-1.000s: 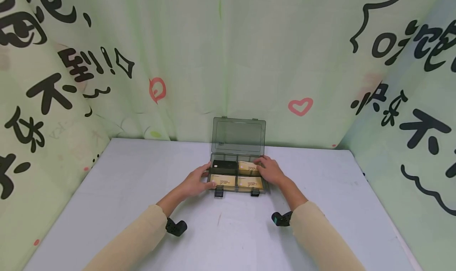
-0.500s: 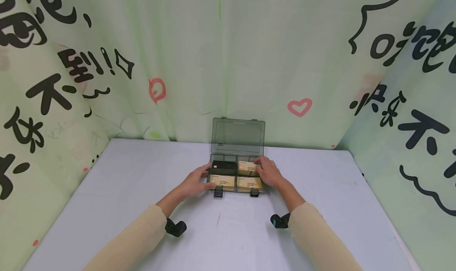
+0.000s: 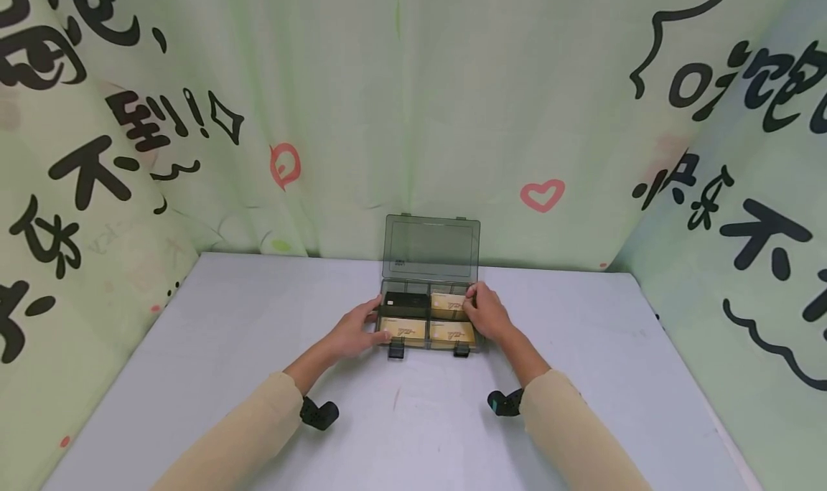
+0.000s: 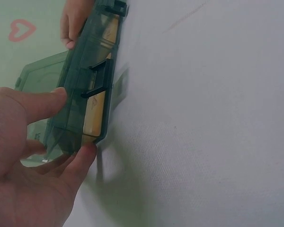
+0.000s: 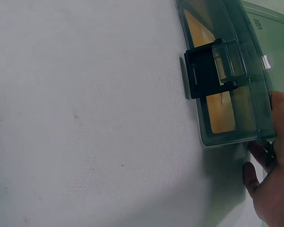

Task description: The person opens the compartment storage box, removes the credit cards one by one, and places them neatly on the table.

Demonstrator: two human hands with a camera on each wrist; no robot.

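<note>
A translucent grey-green plastic storage box [image 3: 428, 347] stands on the table with its hinged lid [image 3: 431, 247] raised. Yellow cartons [image 3: 403, 328] fill both front compartments; another yellow carton [image 3: 447, 303] sits back right and a black item [image 3: 407, 301] back left. My left hand [image 3: 354, 329] grips the box's left end, thumb on the front corner and fingers along the side, as the left wrist view [image 4: 42, 142] confirms. At the right end, my right hand [image 3: 487, 311] holds the wall by the back compartment, with bent fingers over the rim. Its fingertips overlap the yellow carton there.
The box has two dark latches [image 3: 396, 349] hanging at its front. The white table [image 3: 258, 297] ends at a pale green printed curtain [image 3: 349, 118], close behind the raised lid. Black camera mounts [image 3: 319, 412] sit at both wrists.
My right fingers, which reached over the back right carton, have drawn back and bent at the box's right rim. My left hand and the box stay in place.
</note>
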